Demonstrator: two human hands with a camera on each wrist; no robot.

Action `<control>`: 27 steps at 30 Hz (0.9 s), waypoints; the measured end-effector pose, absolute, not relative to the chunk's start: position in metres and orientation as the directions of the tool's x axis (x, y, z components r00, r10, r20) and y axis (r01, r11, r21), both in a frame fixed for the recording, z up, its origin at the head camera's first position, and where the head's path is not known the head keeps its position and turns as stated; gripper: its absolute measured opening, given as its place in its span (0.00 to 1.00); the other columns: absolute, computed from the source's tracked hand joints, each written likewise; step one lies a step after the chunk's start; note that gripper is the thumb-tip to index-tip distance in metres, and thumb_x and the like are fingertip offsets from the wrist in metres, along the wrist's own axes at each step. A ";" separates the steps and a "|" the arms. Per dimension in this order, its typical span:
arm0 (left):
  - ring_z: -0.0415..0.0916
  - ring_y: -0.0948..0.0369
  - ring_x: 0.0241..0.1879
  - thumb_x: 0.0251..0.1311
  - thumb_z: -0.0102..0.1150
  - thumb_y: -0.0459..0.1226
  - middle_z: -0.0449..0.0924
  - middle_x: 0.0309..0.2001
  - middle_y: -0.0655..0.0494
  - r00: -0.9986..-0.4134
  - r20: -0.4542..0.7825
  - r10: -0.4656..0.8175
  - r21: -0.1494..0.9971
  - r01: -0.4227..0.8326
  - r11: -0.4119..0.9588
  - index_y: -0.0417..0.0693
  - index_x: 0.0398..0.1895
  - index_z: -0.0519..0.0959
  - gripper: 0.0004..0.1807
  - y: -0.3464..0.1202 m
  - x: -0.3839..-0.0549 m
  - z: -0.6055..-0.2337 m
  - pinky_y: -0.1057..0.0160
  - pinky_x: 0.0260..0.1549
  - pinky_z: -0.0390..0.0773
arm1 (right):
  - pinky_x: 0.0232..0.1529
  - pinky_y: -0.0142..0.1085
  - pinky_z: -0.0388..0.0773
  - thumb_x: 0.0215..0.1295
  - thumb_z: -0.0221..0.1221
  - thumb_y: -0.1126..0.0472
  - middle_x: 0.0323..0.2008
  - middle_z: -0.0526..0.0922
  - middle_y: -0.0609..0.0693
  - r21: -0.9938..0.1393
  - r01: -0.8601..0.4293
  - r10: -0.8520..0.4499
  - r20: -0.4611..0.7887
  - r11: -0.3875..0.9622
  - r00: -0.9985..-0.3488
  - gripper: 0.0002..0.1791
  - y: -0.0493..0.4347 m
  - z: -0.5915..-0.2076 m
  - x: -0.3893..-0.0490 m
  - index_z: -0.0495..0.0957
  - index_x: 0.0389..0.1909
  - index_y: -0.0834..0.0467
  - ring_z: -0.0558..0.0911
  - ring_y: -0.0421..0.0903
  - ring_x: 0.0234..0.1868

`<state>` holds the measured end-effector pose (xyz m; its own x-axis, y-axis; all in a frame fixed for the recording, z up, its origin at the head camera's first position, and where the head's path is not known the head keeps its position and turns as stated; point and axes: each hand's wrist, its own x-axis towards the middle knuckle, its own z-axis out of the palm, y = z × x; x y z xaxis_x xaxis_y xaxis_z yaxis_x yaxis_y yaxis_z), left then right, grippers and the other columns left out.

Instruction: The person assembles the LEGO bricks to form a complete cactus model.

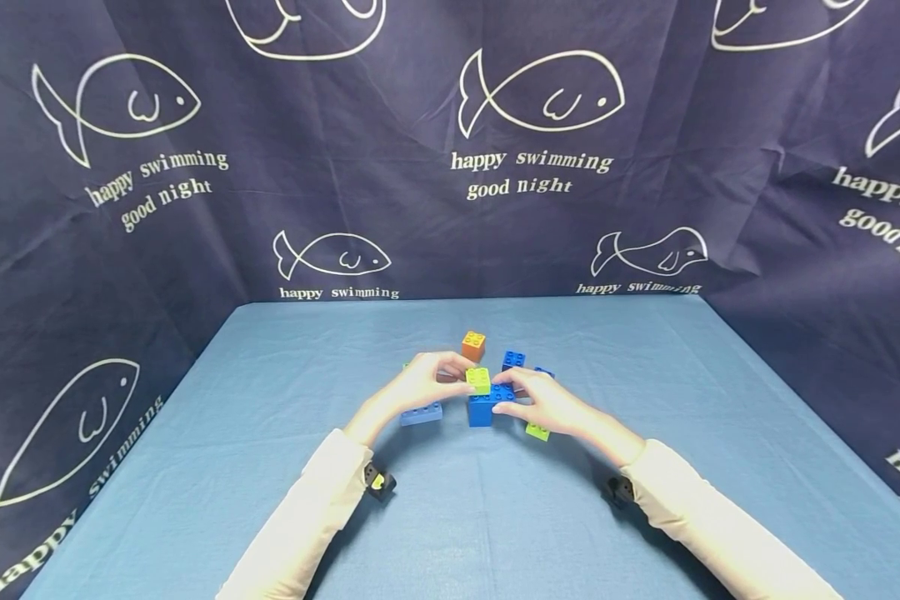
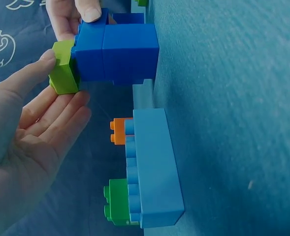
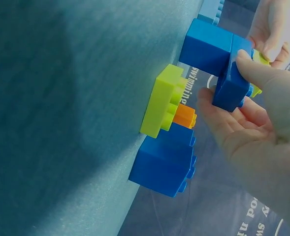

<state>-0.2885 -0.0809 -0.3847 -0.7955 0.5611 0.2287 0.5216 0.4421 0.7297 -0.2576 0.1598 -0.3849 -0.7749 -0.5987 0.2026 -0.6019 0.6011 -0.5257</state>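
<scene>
Between the thumb and fingers of my left hand is a small lime green brick, studs facing up. It sits at the left end of a long blue brick, right at its studs in the left wrist view. My right hand grips the right part of that same blue brick, thumb on the near side and fingers on the far side. Under the long brick's left part is another blue brick, resting on the table.
A light blue brick lies near my left wrist, with a green brick behind it. An orange brick stands farther back. Blue bricks lie beyond my right hand, and another lime green brick lies below it.
</scene>
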 end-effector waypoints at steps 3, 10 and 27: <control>0.80 0.61 0.44 0.53 0.67 0.42 0.83 0.44 0.55 -0.789 0.224 0.572 0.732 0.524 0.436 0.48 0.47 0.79 0.18 -0.080 -0.287 -0.383 0.64 0.47 0.78 | 0.49 0.46 0.78 0.59 0.63 0.53 0.50 0.80 0.57 -0.522 -0.613 -0.605 0.213 0.593 -0.767 0.25 0.160 -0.384 -0.257 0.74 0.53 0.62 0.80 0.52 0.48; 0.80 0.61 0.44 0.54 0.66 0.42 0.82 0.45 0.55 -0.771 0.234 0.592 0.720 0.547 0.427 0.48 0.47 0.79 0.18 -0.080 -0.285 -0.382 0.65 0.46 0.79 | 0.49 0.45 0.78 0.59 0.63 0.53 0.50 0.80 0.57 -0.521 -0.618 -0.607 0.220 0.589 -0.764 0.24 0.159 -0.384 -0.257 0.74 0.53 0.62 0.80 0.52 0.48; 0.80 0.62 0.44 0.53 0.67 0.42 0.82 0.45 0.55 -0.781 0.185 0.597 0.751 0.504 0.427 0.47 0.48 0.79 0.19 -0.079 -0.284 -0.383 0.66 0.46 0.78 | 0.49 0.44 0.79 0.59 0.63 0.53 0.49 0.80 0.56 -0.523 -0.602 -0.597 0.204 0.603 -0.776 0.24 0.159 -0.386 -0.258 0.74 0.53 0.61 0.80 0.51 0.48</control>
<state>-0.2845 -0.0787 -0.3831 -0.7809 0.5966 0.1852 0.5041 0.4268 0.7508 -0.2580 0.1590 -0.3856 -0.7757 -0.5971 0.2043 -0.6022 0.6034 -0.5228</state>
